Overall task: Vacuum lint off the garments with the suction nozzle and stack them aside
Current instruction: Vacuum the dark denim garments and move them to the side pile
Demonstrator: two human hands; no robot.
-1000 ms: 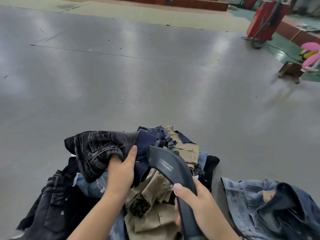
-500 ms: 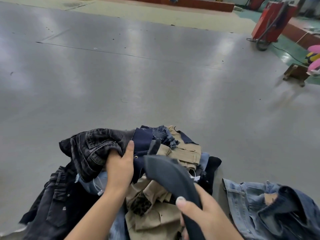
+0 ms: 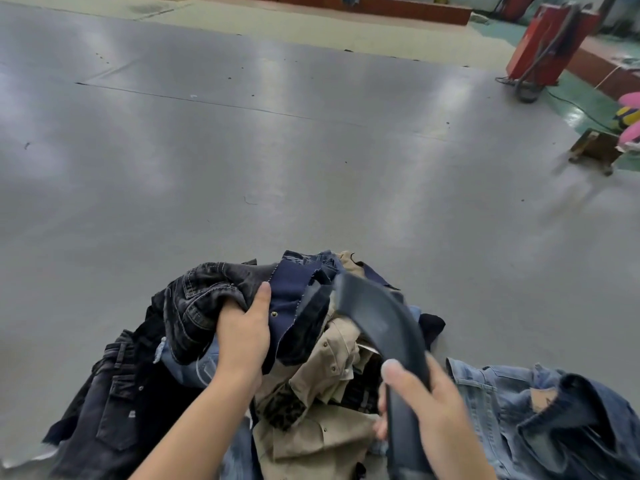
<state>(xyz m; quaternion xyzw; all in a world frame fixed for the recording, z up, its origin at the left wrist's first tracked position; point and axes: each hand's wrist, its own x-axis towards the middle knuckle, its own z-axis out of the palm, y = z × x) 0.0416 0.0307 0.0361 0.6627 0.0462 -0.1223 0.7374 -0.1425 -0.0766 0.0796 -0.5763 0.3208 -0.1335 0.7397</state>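
Garments (image 3: 311, 375) lie heaped on the grey floor (image 3: 242, 150) directly under both my hands, dark denim mixed with khaki and navy pieces. My left hand (image 3: 242, 341) grips a bunched fold of the black jeans (image 3: 197, 299), fingers curled under the cloth and thumb lying along the navy fabric (image 3: 294, 292) just beside it. I judge these as soft and floppy with some weight, denim being thick; a loose grab would let the rest sag and drag the pile, so a seam or waistband is the firmer place to take hold, pulled taut so the cloth lies flat for suction. My right hand (image 3: 422, 403) wraps round the dark suction nozzle (image 3: 377, 327), thumb on top, and its mouth points forward past my grip, close to the navy strip; blur hides whether it touches. Right of that hand, well apart from the heap, a light blue denim jacket (image 3: 536, 410) lies alone, likely the finished stack.

Compared with a second ago, the nozzle has swung forward and rightward, its mouth further from my left thumb, and the jeans bundle sits slightly lower in my grip.
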